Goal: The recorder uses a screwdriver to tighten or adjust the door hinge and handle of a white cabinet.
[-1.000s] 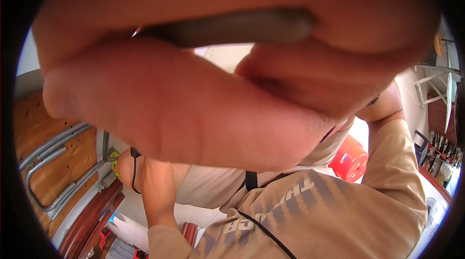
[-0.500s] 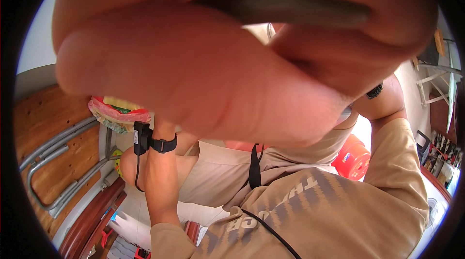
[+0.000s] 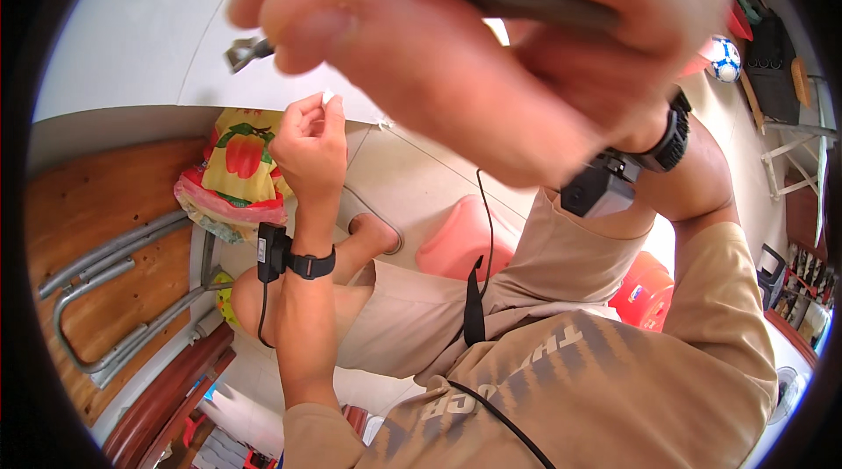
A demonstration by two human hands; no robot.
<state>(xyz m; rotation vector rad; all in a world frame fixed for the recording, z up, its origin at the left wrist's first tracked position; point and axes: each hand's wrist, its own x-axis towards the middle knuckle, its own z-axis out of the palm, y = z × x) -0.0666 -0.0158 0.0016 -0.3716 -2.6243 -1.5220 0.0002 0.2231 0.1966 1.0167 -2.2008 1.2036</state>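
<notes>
My right hand (image 3: 456,74) fills the upper part of the head view, large and close. Its fingers are closed around a slim tool with a dark shaft (image 3: 539,3); a small shiny metal tip sticks out past the thumb and forefinger on the left. The exact kind of tool cannot be made out. Lower and farther from the camera, my left hand (image 3: 311,153) pinches a tiny white piece (image 3: 328,96) between thumb and forefinger, beside the edge of a white tabletop (image 3: 140,57). The tool's tip hangs over that surface, apart from the left hand.
A yellow and red plastic bag (image 3: 246,158) stands under the table edge, beside a wooden board (image 3: 105,197) with grey metal tubes. A pink stool (image 3: 460,237) and a red plastic stool (image 3: 645,289) are near my legs. A blue-and-white ball (image 3: 725,59) lies at far right.
My right hand has risen and drawn back from the camera, so the tool's metal tip now shows. The left hand, hidden before, is now visible with the white piece, as is the tabletop.
</notes>
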